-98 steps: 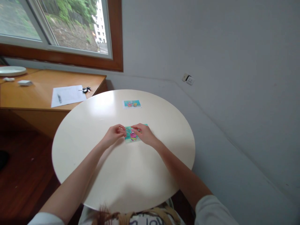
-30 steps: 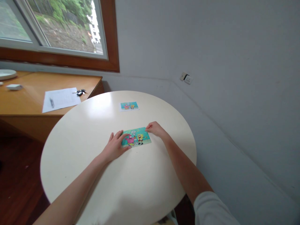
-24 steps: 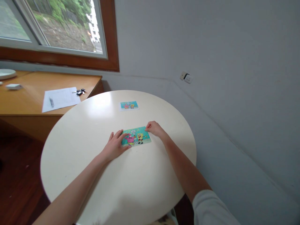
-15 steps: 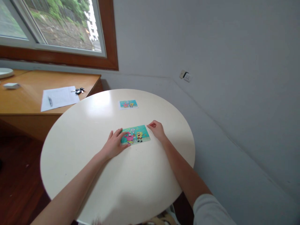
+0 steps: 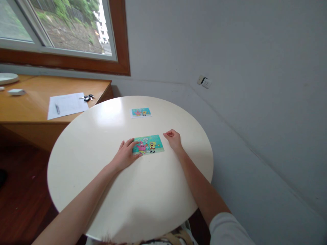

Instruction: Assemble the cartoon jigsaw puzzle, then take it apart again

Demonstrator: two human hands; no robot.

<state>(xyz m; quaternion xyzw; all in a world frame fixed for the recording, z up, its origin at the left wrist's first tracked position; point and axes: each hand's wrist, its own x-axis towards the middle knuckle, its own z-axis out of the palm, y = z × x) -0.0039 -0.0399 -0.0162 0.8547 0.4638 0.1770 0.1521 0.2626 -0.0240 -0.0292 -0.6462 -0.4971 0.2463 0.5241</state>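
A teal cartoon jigsaw picture (image 5: pixel 149 144) lies flat near the middle of the round cream table (image 5: pixel 102 136). My left hand (image 5: pixel 126 154) rests on the table with fingers stretched out, fingertips on the picture's left edge. My right hand (image 5: pixel 173 139) sits just right of the picture with fingers loosely curled, apart from its edge and with nothing showing in it. A smaller printed card with the same cartoon (image 5: pixel 141 112) lies at the table's far side.
A wooden desk (image 5: pixel 30 112) stands at the left under the window, carrying a sheet of paper with a pen (image 5: pixel 66 104), keys (image 5: pixel 87 98), a small white box (image 5: pixel 16 92) and a white plate (image 5: pixel 7 78). Grey wall runs along the right, with a socket (image 5: pixel 204 82).
Earlier both hands were together over the picture. They have spread to its two ends, and in the last second my right hand has slid off its right corner onto the table.
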